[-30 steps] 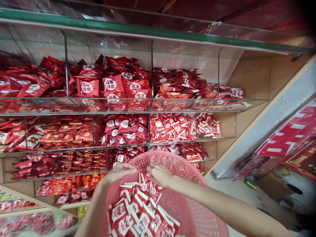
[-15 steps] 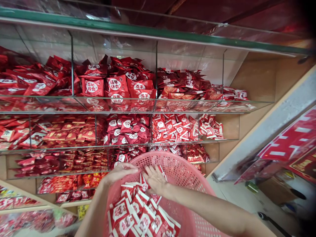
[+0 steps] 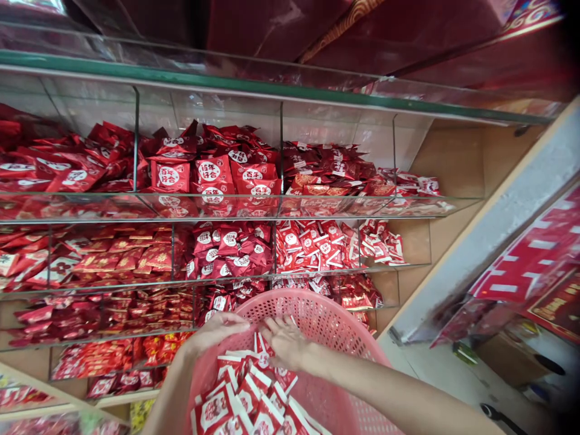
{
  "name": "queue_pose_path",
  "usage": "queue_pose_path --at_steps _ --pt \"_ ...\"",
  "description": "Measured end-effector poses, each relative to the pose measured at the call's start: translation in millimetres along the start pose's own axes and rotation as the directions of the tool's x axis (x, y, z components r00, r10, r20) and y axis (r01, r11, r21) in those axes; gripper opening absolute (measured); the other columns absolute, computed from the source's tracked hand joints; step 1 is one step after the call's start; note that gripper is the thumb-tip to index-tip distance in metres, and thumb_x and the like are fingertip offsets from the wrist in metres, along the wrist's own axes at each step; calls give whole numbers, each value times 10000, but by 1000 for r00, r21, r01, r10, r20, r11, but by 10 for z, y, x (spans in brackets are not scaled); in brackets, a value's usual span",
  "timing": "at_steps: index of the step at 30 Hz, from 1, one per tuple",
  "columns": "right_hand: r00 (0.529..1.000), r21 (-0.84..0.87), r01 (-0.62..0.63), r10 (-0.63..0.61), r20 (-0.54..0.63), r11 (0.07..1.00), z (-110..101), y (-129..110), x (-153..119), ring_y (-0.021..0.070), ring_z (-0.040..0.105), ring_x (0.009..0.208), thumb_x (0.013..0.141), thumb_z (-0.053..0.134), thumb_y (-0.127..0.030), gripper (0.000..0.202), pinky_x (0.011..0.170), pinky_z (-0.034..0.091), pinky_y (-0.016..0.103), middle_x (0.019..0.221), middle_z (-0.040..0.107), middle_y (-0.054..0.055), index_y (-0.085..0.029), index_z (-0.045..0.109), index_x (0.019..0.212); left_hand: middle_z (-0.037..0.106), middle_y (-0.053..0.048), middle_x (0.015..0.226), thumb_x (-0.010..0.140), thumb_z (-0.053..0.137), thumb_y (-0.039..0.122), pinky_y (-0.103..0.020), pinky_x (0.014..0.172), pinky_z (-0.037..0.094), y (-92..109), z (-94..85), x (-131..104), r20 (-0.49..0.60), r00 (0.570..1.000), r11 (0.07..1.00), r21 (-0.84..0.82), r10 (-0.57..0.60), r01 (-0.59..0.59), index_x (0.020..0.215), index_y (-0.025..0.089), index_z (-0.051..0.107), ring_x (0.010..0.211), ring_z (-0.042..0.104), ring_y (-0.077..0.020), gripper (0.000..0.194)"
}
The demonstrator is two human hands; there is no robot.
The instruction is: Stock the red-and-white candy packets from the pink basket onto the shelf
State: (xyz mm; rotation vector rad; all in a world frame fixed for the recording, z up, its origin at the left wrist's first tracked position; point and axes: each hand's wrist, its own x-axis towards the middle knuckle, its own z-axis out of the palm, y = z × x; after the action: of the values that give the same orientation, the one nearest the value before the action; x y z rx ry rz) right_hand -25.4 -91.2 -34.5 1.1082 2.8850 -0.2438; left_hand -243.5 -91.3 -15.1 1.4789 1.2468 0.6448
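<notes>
A pink perforated plastic basket (image 3: 335,314) is in front of me, with a heap of small red-and-white wrapped packets (image 3: 251,393) along its left side. My left hand (image 3: 220,331) is at the basket's upper left rim, its fingers closed over the edge. Inside the basket, near the far wall, my right hand (image 3: 285,343) reaches in palm down with its fingers apart. It touches the packets at the top of the heap. What lies under its palm is hidden.
Glass shelves (image 3: 203,208) with upright dividers rise behind the basket, filled with red packets (image 3: 211,175). Larger dark red boxes (image 3: 272,30) sit above the top glass edge. On the right are a pale slanted post (image 3: 457,290), red printed sheets (image 3: 521,260) and a brown carton (image 3: 512,356).
The view has tilted up slightly, so the shelves and basket sit lower in the picture. Both hands keep nearly the same place on and in the basket.
</notes>
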Motion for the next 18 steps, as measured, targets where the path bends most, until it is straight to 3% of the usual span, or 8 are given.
queue_pose_path --at_steps 4,9,14,18 --pt "1000 85 -7 9 -24 996 -382 101 -81 294 481 1069 770 529 -403 482 920 373 444 1155 525 134 -147 508 1178 636 -72 1004 694 665 482 -301 898 389 5 -12 13 12 1000 1000 -16 -14 14 945 176 688 995 547 -252 396" --pt "991 123 -87 99 -94 989 -739 229 -155 257 572 942 832 464 -349 309 813 440 371 1033 615 127 -139 586 1022 521 -60 1217 718 651 497 -326 1017 294 -31 -62 33 46 999 1000 1 11 -11 1167 219 570 1167 426 -243 534" --pt "991 172 -68 87 -103 983 -811 249 -166 248 590 917 835 464 -370 324 763 444 336 988 643 116 -147 591 1033 405 -53 1328 774 579 508 -335 1058 216 -106 -92 26 45 997 995 75 61 -65 1193 234 548 1232 335 -239 501" --pt "986 199 -54 84 -144 978 -773 239 -192 239 600 877 835 468 -379 313 708 431 312 956 653 107 -155 604 1006 459 -67 1266 787 552 506 -327 1035 244 -79 -59 -7 50 990 987 81 135 -139 1127 217 582 1194 363 -255 448"
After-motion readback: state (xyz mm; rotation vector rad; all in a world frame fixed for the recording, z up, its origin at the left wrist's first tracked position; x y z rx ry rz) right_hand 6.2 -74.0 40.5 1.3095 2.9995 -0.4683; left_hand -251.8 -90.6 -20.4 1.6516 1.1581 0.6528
